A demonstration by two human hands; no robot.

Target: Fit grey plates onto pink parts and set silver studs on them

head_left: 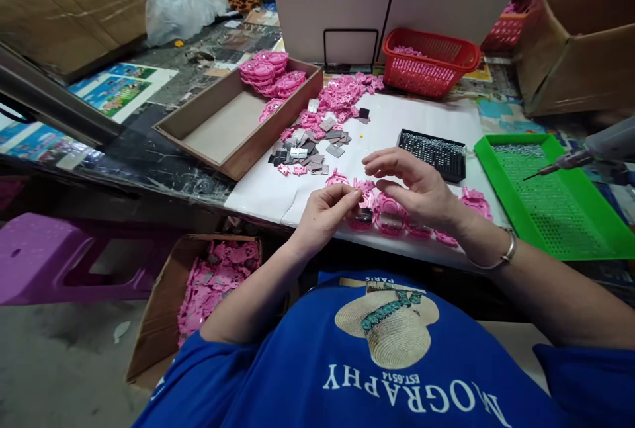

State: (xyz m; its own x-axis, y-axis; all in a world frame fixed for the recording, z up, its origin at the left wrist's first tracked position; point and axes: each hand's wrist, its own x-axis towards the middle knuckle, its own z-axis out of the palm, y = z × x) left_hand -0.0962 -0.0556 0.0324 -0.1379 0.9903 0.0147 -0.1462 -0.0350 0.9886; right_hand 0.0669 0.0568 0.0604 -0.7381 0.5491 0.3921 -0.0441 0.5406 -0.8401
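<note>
A row of pink plastic pieces (390, 215) lies along the near edge of the white work surface, some with dark or grey plates on them. At the row's left part, my left hand (325, 213) has thumb and index finger pinched together; anything between them is too small to make out. Above the row's middle hovers my right hand (421, 190), fingers apart and holding nothing visible. Behind the hands are loose grey and dark plates (310, 158) and a heap of pink parts (342, 96). A black tray (431, 155) of small metal pieces sits beyond my right hand.
At right, a powered screwdriver (595, 149) points over a green tray (585, 216) of small metal pieces. A red basket (429, 71) stands behind. A shallow box (238, 157) holds stacked pink pieces. Below left are a carton (153, 322) of pink parts and a purple stool (44, 256).
</note>
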